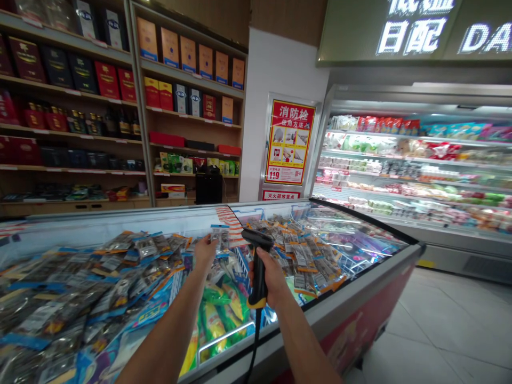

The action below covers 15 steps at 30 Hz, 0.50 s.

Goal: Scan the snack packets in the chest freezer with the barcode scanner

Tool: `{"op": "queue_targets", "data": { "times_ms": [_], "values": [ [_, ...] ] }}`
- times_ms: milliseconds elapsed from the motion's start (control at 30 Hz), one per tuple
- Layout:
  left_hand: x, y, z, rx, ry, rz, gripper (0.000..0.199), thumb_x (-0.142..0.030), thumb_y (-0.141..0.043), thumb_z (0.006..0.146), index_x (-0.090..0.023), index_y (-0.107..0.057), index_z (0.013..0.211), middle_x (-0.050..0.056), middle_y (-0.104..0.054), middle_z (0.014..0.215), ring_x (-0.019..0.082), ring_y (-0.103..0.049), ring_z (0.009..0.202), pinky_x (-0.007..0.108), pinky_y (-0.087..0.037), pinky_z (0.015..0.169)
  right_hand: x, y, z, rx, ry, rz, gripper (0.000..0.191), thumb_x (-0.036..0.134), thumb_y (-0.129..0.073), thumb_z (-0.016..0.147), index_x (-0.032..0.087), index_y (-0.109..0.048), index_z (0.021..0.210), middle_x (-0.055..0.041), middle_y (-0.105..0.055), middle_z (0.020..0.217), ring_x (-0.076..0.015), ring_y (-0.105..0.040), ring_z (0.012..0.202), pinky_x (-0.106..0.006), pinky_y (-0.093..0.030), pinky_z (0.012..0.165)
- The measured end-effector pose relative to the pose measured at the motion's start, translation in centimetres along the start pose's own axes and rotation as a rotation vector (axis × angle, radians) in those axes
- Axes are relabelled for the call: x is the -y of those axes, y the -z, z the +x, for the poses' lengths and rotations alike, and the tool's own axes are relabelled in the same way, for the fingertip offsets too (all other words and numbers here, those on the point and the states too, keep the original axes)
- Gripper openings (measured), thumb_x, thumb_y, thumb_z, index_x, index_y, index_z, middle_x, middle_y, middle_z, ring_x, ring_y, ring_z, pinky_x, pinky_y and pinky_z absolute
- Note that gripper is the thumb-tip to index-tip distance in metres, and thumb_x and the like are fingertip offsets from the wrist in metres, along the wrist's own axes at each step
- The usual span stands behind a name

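Observation:
My right hand (270,274) is wrapped around the grip of a black and yellow barcode scanner (259,266), its cable hanging down toward me. The scanner's head points to the left, toward a small clear packet (221,239) with a blue top edge. My left hand (206,250) pinches that packet near its left side, above the open chest freezer (336,325). Piles of similar packets (120,272) with blue and orange edges lie to the left of my left hand. More packets (306,253) lie to the right of the scanner.
Green and yellow bags (218,314) lie in a wire basket below my hands. A glass lid (360,240) covers the freezer's right end. Shelves of boxes (192,101) stand behind on the left, a lit refrigerated display (408,165) on the right. Tiled floor (440,330) runs beside the freezer.

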<state>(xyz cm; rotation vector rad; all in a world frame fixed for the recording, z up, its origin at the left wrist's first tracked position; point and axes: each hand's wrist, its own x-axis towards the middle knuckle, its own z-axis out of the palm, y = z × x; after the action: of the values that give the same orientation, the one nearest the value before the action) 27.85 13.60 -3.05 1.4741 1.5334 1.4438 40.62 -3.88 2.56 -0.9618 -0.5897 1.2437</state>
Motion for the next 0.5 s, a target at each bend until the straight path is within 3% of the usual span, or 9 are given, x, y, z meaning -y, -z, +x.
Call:
{"op": "queue_targets", "data": {
  "times_ms": [100,200,333,367,433,500],
  "values": [
    [-0.2,1.9,0.5,-0.061,-0.003,0.34,0.041,-0.024,-0.047,0.07,-0.009,-0.056,0.107,0.016,-0.064,0.095,0.029,-0.057,0.091,0.036,-0.041,0.076,0.6,1.4,0.5,-0.087,0.028,-0.012,0.032,0.045,-0.062,0.058,0.017,-0.051,0.066,0.0058,-0.051,0.043,-0.0072,-0.044,0.032,-0.018,-0.033,0.029],
    [-0.9,3.4,0.1,-0.118,-0.015,0.53,0.043,-0.019,-0.042,0.072,-0.003,-0.05,0.112,0.023,-0.058,0.104,0.032,-0.053,0.098,0.039,-0.039,0.079,1.2,3.3,0.8,-0.145,0.046,-0.051,0.031,0.045,-0.06,0.061,0.016,-0.049,0.062,0.0051,-0.051,0.043,-0.0068,-0.044,0.033,-0.018,-0.033,0.03],
    [-2.8,3.5,-1.3,-0.307,-0.158,0.667,0.048,-0.019,-0.043,0.073,-0.007,-0.046,0.119,0.021,-0.038,0.129,0.035,-0.039,0.113,0.043,-0.034,0.086,1.9,5.7,1.1,-0.233,0.099,-0.057,0.03,0.045,-0.061,0.061,0.017,-0.049,0.063,0.0051,-0.051,0.044,-0.0071,-0.044,0.034,-0.018,-0.034,0.031],
    [-3.4,3.0,-1.7,-0.304,-0.185,0.684,0.047,-0.021,-0.043,0.073,-0.01,-0.046,0.119,0.018,-0.036,0.131,0.035,-0.037,0.114,0.043,-0.034,0.087,2.0,6.1,1.1,-0.244,0.112,-0.045,0.03,0.044,-0.061,0.06,0.017,-0.049,0.064,0.0054,-0.051,0.044,-0.007,-0.044,0.034,-0.018,-0.034,0.031],
    [-4.6,1.3,-2.7,-0.139,-0.23,0.703,0.044,-0.023,-0.042,0.075,-0.013,-0.049,0.117,0.015,-0.044,0.126,0.031,-0.042,0.111,0.039,-0.035,0.087,2.1,6.8,1.0,-0.253,0.124,-0.028,0.031,0.045,-0.062,0.059,0.017,-0.049,0.065,0.006,-0.05,0.044,-0.0067,-0.044,0.033,-0.018,-0.033,0.03],
    [-5.4,-1.3,-4.3,0.178,-0.281,0.703,0.04,-0.028,-0.041,0.076,-0.015,-0.053,0.112,0.013,-0.057,0.111,0.025,-0.05,0.102,0.034,-0.037,0.084,2.1,7.3,1.0,-0.257,0.124,-0.019,0.032,0.045,-0.063,0.059,0.017,-0.049,0.064,0.0062,-0.05,0.043,-0.0066,-0.044,0.033,-0.018,-0.033,0.03]
  ]
}}
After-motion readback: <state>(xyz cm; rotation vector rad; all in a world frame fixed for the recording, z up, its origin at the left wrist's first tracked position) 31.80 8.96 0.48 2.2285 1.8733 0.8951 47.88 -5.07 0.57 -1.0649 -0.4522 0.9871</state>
